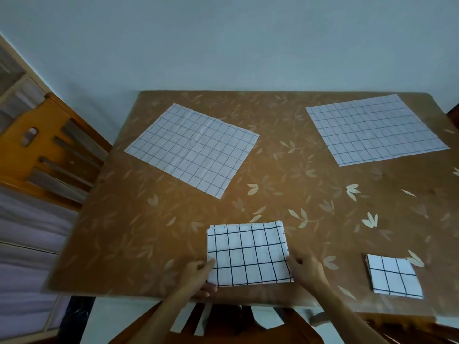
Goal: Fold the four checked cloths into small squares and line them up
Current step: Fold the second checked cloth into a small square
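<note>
A half-folded checked cloth (248,254) lies at the near edge of the leaf-patterned worktop (285,170), held between both hands. The left hand (198,274) pinches its near-left corner, thumb on top and fingers curled under, and the right hand (308,269) grips its right edge with curled fingers. To the right, apart from the right hand, sits a small folded square (395,276), while two open checked cloths lie flat further off, one far left (193,147) and one far right (375,130).
</note>
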A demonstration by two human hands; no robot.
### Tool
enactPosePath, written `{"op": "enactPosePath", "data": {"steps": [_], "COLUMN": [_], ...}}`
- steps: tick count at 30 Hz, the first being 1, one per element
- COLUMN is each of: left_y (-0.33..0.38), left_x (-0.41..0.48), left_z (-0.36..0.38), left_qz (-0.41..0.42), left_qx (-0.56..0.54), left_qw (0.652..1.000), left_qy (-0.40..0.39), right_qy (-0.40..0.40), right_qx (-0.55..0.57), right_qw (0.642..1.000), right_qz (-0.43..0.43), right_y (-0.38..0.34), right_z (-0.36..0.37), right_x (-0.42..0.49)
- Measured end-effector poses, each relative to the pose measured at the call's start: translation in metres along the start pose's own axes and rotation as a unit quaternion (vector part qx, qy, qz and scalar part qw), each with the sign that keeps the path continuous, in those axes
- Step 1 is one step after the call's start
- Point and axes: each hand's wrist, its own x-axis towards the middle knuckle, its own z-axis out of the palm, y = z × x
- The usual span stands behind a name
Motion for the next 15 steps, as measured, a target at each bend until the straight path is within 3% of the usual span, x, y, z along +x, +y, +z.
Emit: {"op": "enactPosePath", "data": {"steps": [5, 15], "left_y": [-0.01, -0.021], "left_x": [0.0, 0.008], "left_z": [-0.008, -0.012], "left_qz": [0.049, 0.091], "left_qx": [0.026, 0.083], "left_qw": [0.998, 0.992], "left_qy": [-0.017, 0.026], "right_qy": [0.006, 0.02], "right_qx": [0.007, 0.003], "right_qw": [1.0, 1.0], "right_qz": [-0.002, -0.014], "right_y": [0.002, 0.002], "right_z": [0.003, 0.004], "right_x": [-0.002, -0.002]}}
